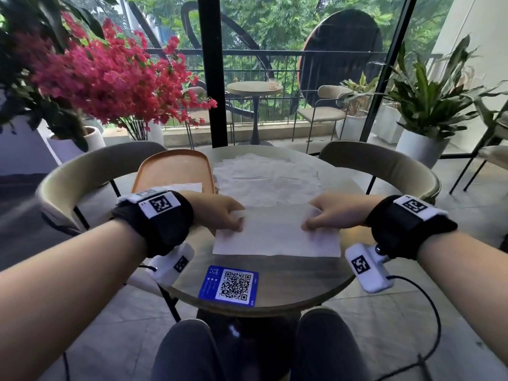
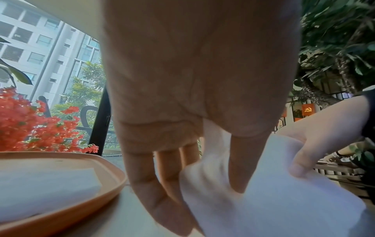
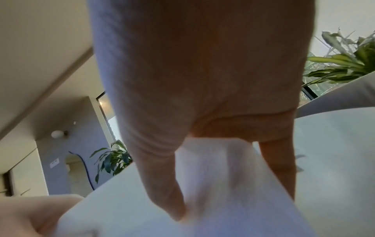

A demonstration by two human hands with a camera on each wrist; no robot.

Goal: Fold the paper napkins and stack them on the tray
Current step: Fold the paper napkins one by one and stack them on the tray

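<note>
We've got one white napkin [image 1: 277, 235] mid-table, near edge flat on the top, far edge lifted. Left hand [image 1: 217, 213] pinches the far-left corner, thumb on one face and fingers on the other, as the left wrist view shows. Right hand [image 1: 334, 214] pinches the far-right corner the same way; fingers [image 3: 160, 184] close together. Just behind it, a loose pile of unfolded napkins [image 1: 266, 177] runs to the table's far edge. Bare top runs between the napkin's near edge and the QR card [image 1: 229, 285] at the table's near edge. Orange tray [image 1: 154, 171] sits at the far-left edge, beside the pile, holding a folded napkin [image 1: 184, 187] in its near part; rest of the tray floor is open.
</note>
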